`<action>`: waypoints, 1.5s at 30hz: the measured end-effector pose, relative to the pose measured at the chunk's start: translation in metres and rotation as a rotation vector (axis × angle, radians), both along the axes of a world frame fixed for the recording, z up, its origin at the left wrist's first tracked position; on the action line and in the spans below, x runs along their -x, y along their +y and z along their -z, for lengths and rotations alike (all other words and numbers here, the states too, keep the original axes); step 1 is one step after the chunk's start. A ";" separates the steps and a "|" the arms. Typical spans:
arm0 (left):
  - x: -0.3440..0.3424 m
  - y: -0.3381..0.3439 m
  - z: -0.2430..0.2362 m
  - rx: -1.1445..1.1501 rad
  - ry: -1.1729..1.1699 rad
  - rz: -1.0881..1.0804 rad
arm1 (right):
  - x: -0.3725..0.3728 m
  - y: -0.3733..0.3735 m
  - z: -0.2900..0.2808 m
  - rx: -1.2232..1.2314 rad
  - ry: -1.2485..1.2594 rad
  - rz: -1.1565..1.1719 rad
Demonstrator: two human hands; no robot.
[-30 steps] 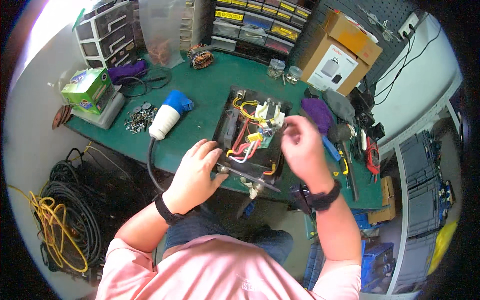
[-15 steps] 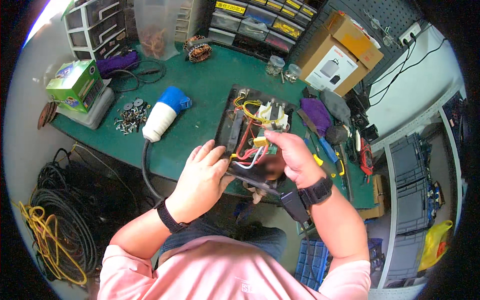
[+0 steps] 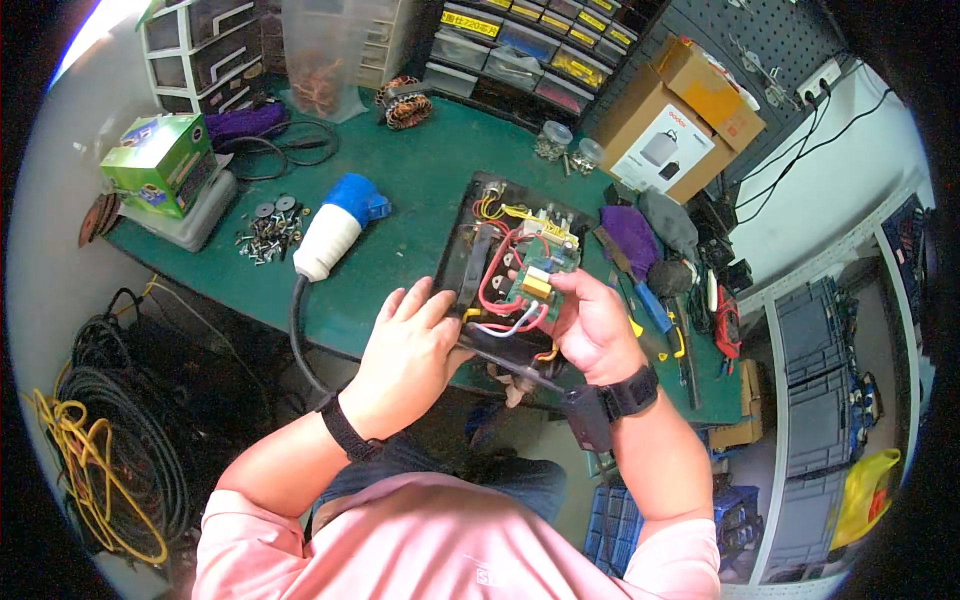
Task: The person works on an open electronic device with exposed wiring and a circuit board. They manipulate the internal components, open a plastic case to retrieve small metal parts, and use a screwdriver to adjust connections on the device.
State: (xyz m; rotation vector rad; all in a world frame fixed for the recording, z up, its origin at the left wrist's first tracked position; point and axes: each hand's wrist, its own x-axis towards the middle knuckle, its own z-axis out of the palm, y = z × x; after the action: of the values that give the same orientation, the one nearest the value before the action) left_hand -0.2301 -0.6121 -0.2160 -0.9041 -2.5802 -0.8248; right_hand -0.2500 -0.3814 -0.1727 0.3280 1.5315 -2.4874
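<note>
Our right hand (image 3: 592, 325) pinches a green circuit board (image 3: 541, 300) over an open black rectangular case (image 3: 462, 230) our spread left hand (image 3: 403, 340) touches.

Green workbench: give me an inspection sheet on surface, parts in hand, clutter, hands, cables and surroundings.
Surface: green benchtop, more crowded toward its right side.
Job's things: open black housing; circuit board held over it.
Clutter: loose screws, green box, purple cloth right of the housing.
Hands: left hand at the housing's near-left corner, grip unclear; right hand holding the board.
Cables: black cable from the blue-and-white plug over the bench's edge; coiled black cables at lower left.
Surroundings: drawer cabinet behind, cardboard box far right, grey bins at right.
</note>
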 end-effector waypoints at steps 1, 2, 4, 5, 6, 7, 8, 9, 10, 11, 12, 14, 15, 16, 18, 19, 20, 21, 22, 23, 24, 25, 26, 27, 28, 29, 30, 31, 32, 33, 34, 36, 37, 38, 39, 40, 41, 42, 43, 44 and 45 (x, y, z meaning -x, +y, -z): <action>0.000 0.000 0.000 0.002 0.001 0.001 | 0.000 -0.001 0.000 0.017 -0.001 0.004; 0.000 0.000 0.000 0.005 0.001 0.002 | 0.002 -0.002 0.000 0.033 -0.003 0.007; 0.000 0.000 0.001 0.006 0.002 0.000 | 0.005 -0.006 -0.002 0.062 -0.010 0.019; 0.000 0.000 0.001 0.005 0.003 -0.003 | 0.007 -0.009 -0.005 0.074 -0.015 0.026; 0.000 0.001 0.001 0.005 0.003 -0.005 | 0.008 -0.011 -0.007 0.086 -0.021 0.034; -0.001 0.002 0.001 -0.001 0.003 -0.008 | 0.008 -0.013 -0.009 0.088 -0.015 0.045; -0.002 0.003 0.001 -0.008 0.002 -0.010 | 0.007 -0.015 -0.010 0.089 -0.009 0.055; -0.003 0.004 0.002 -0.014 0.000 -0.011 | 0.008 -0.016 -0.010 0.090 -0.004 0.067; -0.004 0.004 0.002 -0.020 -0.003 -0.010 | 0.010 -0.017 -0.007 0.105 0.030 0.037; -0.004 0.003 0.003 -0.026 -0.007 -0.008 | 0.011 -0.020 -0.007 0.121 0.031 0.048; -0.004 0.003 0.003 -0.032 -0.010 -0.006 | 0.012 -0.023 -0.008 0.135 0.032 0.060; -0.004 0.002 0.003 -0.061 -0.008 0.024 | 0.014 -0.028 -0.004 0.165 0.022 0.092; -0.004 0.003 0.002 -0.077 -0.007 0.039 | 0.016 -0.029 0.000 0.198 0.066 0.088; -0.005 0.001 -0.001 -0.086 -0.003 0.046 | 0.018 -0.033 0.001 0.178 0.068 0.105; -0.004 0.001 0.001 -0.091 0.001 0.063 | 0.018 -0.037 -0.007 0.111 0.096 0.089; -0.003 0.001 0.001 -0.096 0.009 0.068 | 0.021 -0.036 -0.010 0.073 0.080 0.060; -0.004 0.002 0.000 -0.102 0.025 0.054 | 0.020 -0.037 -0.013 0.065 0.088 0.047; -0.006 0.002 0.000 -0.119 0.013 0.068 | 0.018 -0.038 -0.014 0.058 0.097 0.034; -0.006 0.002 -0.003 -0.146 0.008 0.080 | 0.017 -0.037 -0.014 0.034 0.106 0.032; -0.006 0.003 -0.006 -0.174 0.003 0.093 | 0.017 -0.036 -0.013 0.011 0.116 0.029; -0.005 0.003 -0.008 -0.277 0.016 0.068 | 0.017 -0.035 -0.012 -0.013 0.124 0.027; 0.000 0.001 -0.012 -0.267 0.018 0.025 | 0.016 -0.034 -0.015 -0.082 0.105 0.002; 0.000 0.004 -0.024 -0.255 0.070 -0.060 | 0.018 -0.033 -0.020 -0.145 0.082 -0.023; 0.000 0.009 -0.037 -0.243 0.123 -0.143 | 0.018 -0.032 -0.025 -0.207 0.058 -0.046; 0.004 0.013 -0.042 -0.235 0.156 -0.158 | 0.016 -0.033 -0.032 -0.376 0.056 -0.074; 0.009 0.019 -0.045 -0.228 0.154 -0.150 | 0.021 -0.027 -0.032 -0.458 0.002 -0.129; 0.015 0.024 -0.046 -0.173 0.120 -0.147 | 0.022 -0.024 -0.033 -0.510 0.013 -0.167; 0.021 0.028 -0.047 -0.115 0.091 -0.146 | 0.022 -0.020 -0.037 -0.559 0.028 -0.207; 0.024 0.031 -0.049 -0.025 -0.014 -0.152 | 0.020 -0.016 -0.042 -0.599 0.018 -0.273; 0.026 0.036 -0.053 0.017 -0.022 -0.164 | 0.022 -0.009 -0.040 -0.649 0.045 -0.336; 0.028 0.041 -0.055 0.062 -0.033 -0.176 | 0.023 -0.004 -0.041 -0.655 0.053 -0.400; 0.034 0.047 -0.060 0.128 -0.036 -0.171 | 0.022 0.005 -0.043 -0.669 0.113 -0.483; 0.036 0.047 -0.060 0.094 -0.053 -0.148 | 0.022 0.011 -0.043 -0.667 0.116 -0.530; 0.041 0.047 -0.061 0.102 -0.132 -0.126 | 0.023 0.018 -0.041 -0.653 0.138 -0.543; 0.046 0.047 -0.062 0.109 -0.211 -0.105 | 0.022 0.023 -0.039 -0.639 0.161 -0.556; 0.048 0.044 -0.060 0.062 -0.243 -0.098 | 0.022 0.024 -0.035 -0.721 0.219 -0.574; 0.050 0.041 -0.058 0.014 -0.274 -0.092 | 0.021 0.024 -0.032 -0.804 0.278 -0.591; 0.050 0.039 -0.057 -0.034 -0.304 -0.088 | 0.021 0.024 -0.029 -0.886 0.340 -0.605; 0.048 0.040 -0.060 -0.030 -0.323 -0.086 | 0.018 0.021 -0.028 -1.085 0.467 -0.602; 0.045 0.041 -0.066 -0.025 -0.341 -0.084 | 0.020 0.019 -0.021 -1.228 0.531 -0.654; 0.044 0.041 -0.070 -0.020 -0.359 -0.083 | 0.022 0.016 -0.012 -1.370 0.597 -0.703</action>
State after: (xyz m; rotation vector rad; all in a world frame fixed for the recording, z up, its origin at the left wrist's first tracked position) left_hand -0.2737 -0.5714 -0.1462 -0.6896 -2.8818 -1.0723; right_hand -0.2716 -0.3649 -0.1604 -0.7256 2.6967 -0.7359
